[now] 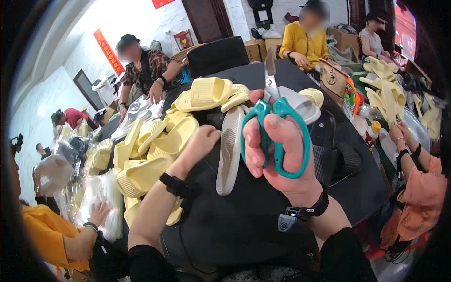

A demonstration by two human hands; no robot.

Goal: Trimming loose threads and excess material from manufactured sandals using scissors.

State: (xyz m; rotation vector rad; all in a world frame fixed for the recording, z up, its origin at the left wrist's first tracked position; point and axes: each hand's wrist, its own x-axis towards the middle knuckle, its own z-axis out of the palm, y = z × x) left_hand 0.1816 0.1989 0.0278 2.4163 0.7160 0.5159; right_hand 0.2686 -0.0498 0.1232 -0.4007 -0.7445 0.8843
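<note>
My right hand (291, 183) is raised over the table, gripping a pair of scissors (271, 84) by teal handles, with the blades pointing away from me. My left hand (199, 143) is closed beside a pile of yellow slippers (143, 178). Its fingertips curl out of sight, so what they may hold cannot be made out. Between my hands lies a grey-white slipper (229, 164), partly behind the scissors. A ribbed yellow slipper (206, 94) and a whitish slipper (298, 103) sit farther back. Black slippers (324, 155) lie to the right of the scissors.
Clear plastic bags (101, 202) and bagged slippers cover the left side, where a person's hand reaches in. Across the black table (211, 235) two people sit, one handling clear plastic (141, 110). On the right, another person's hands are near more yellow slippers (387, 89) and a bottle (373, 129).
</note>
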